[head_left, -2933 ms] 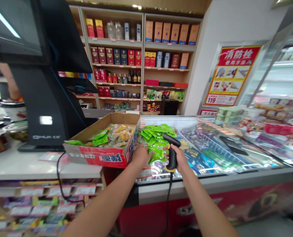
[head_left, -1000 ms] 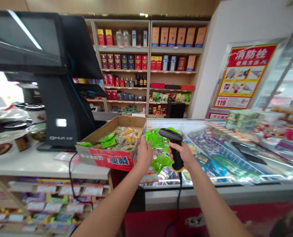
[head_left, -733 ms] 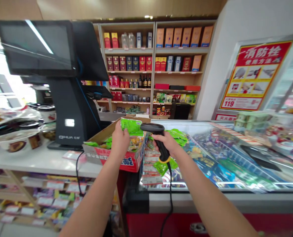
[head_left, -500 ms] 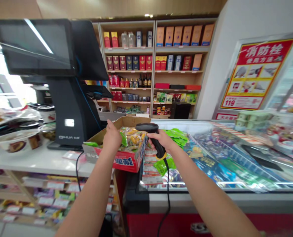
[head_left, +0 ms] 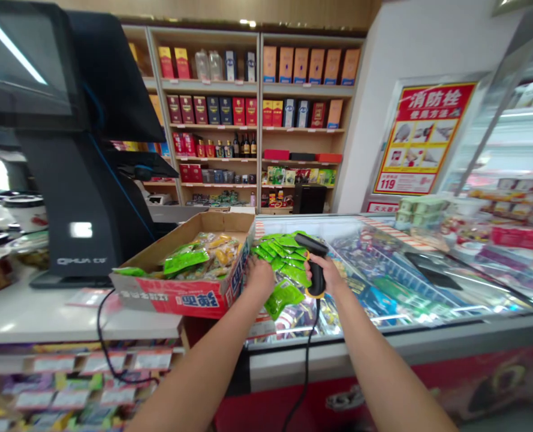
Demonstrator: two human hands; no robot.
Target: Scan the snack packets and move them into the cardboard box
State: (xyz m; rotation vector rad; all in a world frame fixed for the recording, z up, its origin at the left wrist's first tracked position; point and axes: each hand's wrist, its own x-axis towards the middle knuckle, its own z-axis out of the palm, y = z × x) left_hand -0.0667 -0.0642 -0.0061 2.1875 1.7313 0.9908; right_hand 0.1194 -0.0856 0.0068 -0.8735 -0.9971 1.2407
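My right hand [head_left: 329,275] is wrapped around the handle of a black-and-yellow barcode scanner [head_left: 311,242], whose cord hangs down the counter front. Beside the open cardboard box, my left hand [head_left: 261,279] reaches to the near left edge of a pile of green snack packets [head_left: 285,247]; its fingertips are hidden and blurred. A single green packet [head_left: 284,299] lies on the freezer's glass top, just right of that hand. The red-and-white cardboard box [head_left: 169,303] contains yellowish clear packets [head_left: 223,251] with a green packet [head_left: 185,259] on top.
On the left counter stands a black checkout terminal [head_left: 81,198]. The chest freezer [head_left: 338,354] extends rightward, with egg cartons [head_left: 421,211] towards its far right. Shelves [head_left: 212,87] of boxes and bottles line the back wall. A black cable [head_left: 102,336] dangles from the counter.
My left hand has left the box for the green packets on the freezer. A green packet now lies atop the box's contents. The view has turned right; the scanner is over the pile.
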